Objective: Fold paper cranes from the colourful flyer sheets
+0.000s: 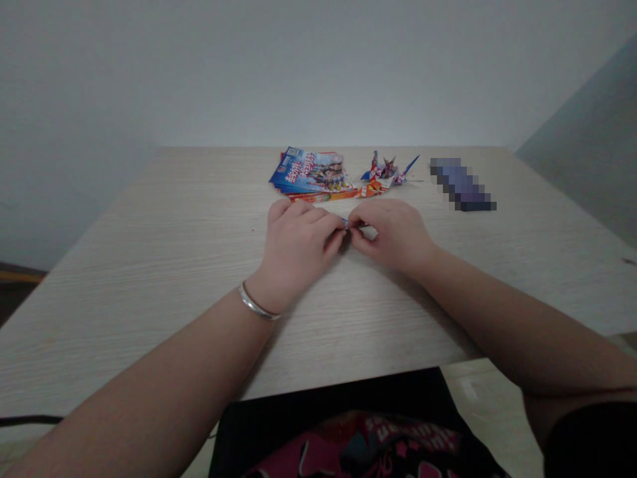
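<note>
My left hand (pixel 297 245) and my right hand (pixel 393 232) meet at the middle of the pale wooden table (pixel 164 265). Both are closed in a pinch on a small folded piece of printed paper (pixel 354 226), of which only a sliver shows between the fingertips. A silver bracelet (pixel 256 305) circles my left wrist. Just beyond the hands lies a stack of colourful printed sheets (pixel 311 174), and to its right sit folded paper cranes (pixel 385 174) made from the same paper.
A dark, blurred-out rectangular object (pixel 462 184) lies at the back right of the table. A black cable (pixel 30 419) runs along the near left edge. The table stands against a plain wall.
</note>
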Demonstrator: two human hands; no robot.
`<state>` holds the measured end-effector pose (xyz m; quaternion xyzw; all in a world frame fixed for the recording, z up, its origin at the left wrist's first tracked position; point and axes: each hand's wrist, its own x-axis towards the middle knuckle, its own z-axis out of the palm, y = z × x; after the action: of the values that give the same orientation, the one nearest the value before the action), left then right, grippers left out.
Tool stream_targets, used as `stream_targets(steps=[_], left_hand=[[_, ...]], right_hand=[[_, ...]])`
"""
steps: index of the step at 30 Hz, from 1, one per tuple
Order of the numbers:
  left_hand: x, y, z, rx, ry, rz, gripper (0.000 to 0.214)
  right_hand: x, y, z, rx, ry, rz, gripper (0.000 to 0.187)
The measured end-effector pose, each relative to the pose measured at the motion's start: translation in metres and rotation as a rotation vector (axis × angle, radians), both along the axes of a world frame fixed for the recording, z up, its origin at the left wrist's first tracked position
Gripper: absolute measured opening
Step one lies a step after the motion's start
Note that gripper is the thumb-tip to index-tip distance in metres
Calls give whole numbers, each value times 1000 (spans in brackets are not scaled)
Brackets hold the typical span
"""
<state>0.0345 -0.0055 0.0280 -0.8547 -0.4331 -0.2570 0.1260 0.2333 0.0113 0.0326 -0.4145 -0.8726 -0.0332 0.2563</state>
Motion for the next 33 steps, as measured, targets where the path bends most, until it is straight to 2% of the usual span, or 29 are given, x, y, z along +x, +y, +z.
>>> stream_targets(steps=[8, 13, 22, 28, 30, 33], left_hand=[[-4, 0, 5, 35, 52, 16, 30], [-10, 2, 9, 41, 27, 91, 29], [-17, 5, 14, -6, 15, 167, 27], [-23, 10, 15, -8, 4, 219, 24], [-23, 11, 14, -18, 4, 227, 23], [-22, 11, 11, -30, -7, 196, 23]], right_hand=[[-1, 1, -3, -37, 57, -29, 5], [15, 9, -8, -48, 115, -119, 5], [47, 24, -8, -102, 234, -118, 5], [65, 37, -12, -126, 336, -200, 6], [64, 37, -12, -107, 406, -166, 8], [54, 31, -10, -42, 396, -11, 16]])
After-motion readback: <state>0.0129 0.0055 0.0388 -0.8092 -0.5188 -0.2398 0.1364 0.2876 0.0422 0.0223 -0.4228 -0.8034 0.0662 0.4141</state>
